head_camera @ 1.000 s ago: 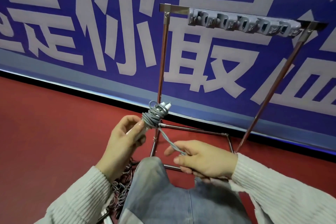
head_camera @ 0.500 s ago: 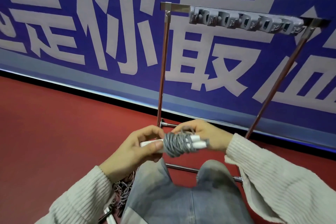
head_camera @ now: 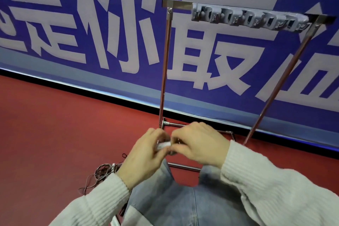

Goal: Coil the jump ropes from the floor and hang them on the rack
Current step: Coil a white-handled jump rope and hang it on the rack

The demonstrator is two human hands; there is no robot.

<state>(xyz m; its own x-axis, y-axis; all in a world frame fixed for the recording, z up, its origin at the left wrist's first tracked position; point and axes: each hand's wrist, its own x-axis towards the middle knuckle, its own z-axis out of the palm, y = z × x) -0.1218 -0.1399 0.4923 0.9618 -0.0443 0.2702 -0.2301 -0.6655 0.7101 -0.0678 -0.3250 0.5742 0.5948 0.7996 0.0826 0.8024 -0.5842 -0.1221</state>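
The only writing stands on the large blue banner [head_camera: 55, 82] along the wall behind the metal rack: huge white Chinese characters, cropped by the frame. Among them "你" and "最" read whole on the lower row; the character at the right edge looks like "血", cut off. The upper row is too cropped to read.

Two bare hands, the left hand [head_camera: 145, 154] and the right hand [head_camera: 200, 147], each emerging from a long sleeve. Left sleeve [head_camera: 95, 202] and right sleeve [head_camera: 271, 185] both of pale grey-white ribbed knit, ribs running lengthwise, cuffs loose and thick at the wrists, the right cuff wide and slightly flared. Below, light blue denim jeans [head_camera: 176, 200], faded, with a stitched seam down the right leg.
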